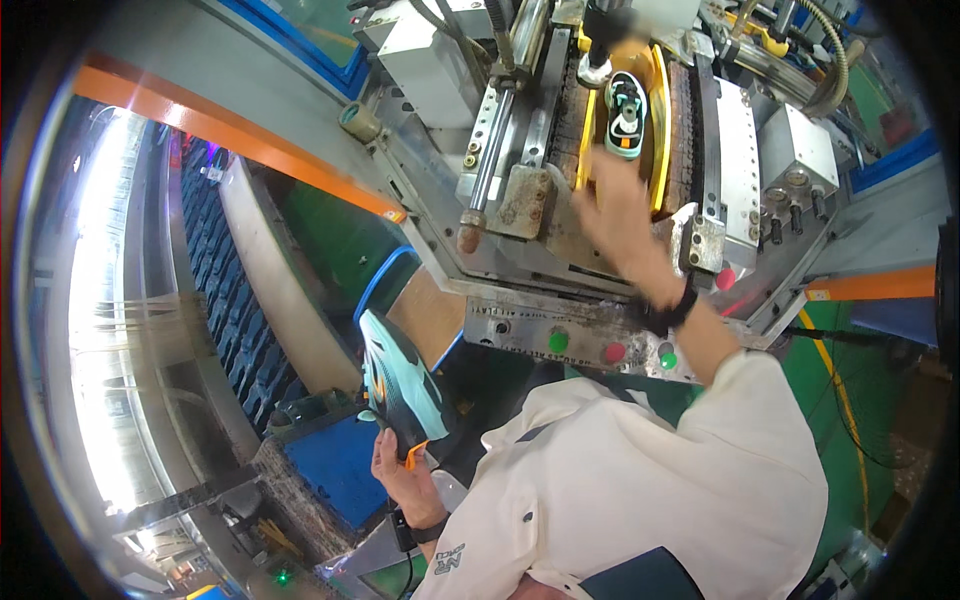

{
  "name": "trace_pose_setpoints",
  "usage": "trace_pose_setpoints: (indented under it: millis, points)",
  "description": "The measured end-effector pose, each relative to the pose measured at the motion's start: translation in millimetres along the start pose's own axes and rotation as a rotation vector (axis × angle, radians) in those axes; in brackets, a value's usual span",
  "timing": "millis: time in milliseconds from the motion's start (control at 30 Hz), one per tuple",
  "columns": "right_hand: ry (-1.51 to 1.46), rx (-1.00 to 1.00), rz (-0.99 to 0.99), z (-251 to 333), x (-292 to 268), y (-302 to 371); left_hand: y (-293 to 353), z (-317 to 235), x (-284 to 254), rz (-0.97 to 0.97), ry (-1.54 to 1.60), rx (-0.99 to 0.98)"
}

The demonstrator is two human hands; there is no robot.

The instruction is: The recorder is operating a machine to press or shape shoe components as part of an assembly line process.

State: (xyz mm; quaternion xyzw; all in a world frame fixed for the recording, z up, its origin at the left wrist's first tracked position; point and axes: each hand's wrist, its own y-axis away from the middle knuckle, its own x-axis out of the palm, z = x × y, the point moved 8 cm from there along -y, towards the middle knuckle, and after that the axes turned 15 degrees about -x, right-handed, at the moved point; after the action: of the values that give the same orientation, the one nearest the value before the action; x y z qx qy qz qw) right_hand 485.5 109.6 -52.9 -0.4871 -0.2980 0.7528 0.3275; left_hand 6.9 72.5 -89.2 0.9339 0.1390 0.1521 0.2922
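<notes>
A mint-green and dark sneaker (402,372) is in my left hand (405,490), which grips it by the end with the orange tab, its other end pointing up and away from me. A second sneaker (627,115), light mint with black and white lacing and an orange patch, sits between the yellow pads (659,130) of a pressing machine. My right hand (618,205) reaches over the machine's front just below this shoe. Its thumb stands apart from the fingers, and nothing shows in its grasp. Whether the fingertips touch the shoe I cannot tell.
Green and red buttons (558,341) line the machine's front panel. A steel cylinder rod (484,170) juts out left of the pads. At far left runs a conveyor with a dark ridged belt (235,290). A blue-edged brown board (425,310) stands between conveyor and machine.
</notes>
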Motion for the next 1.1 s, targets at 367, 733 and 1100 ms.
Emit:
trace_pose_setpoints:
  millis: [367,733,1100]
  points:
    - [-0.195,0.034,0.644,63.9,165.3,252.6,26.7,25.4,12.1,0.184,-0.006,-0.027]
    - [-0.116,-0.154,-0.333,24.0,-101.1,-57.0,39.1,29.9,14.9,0.043,0.016,-0.019]
    - [-0.399,-0.097,-0.548,-86.2,-163.8,-272.9,42.5,50.1,45.8,0.070,0.044,-0.058]
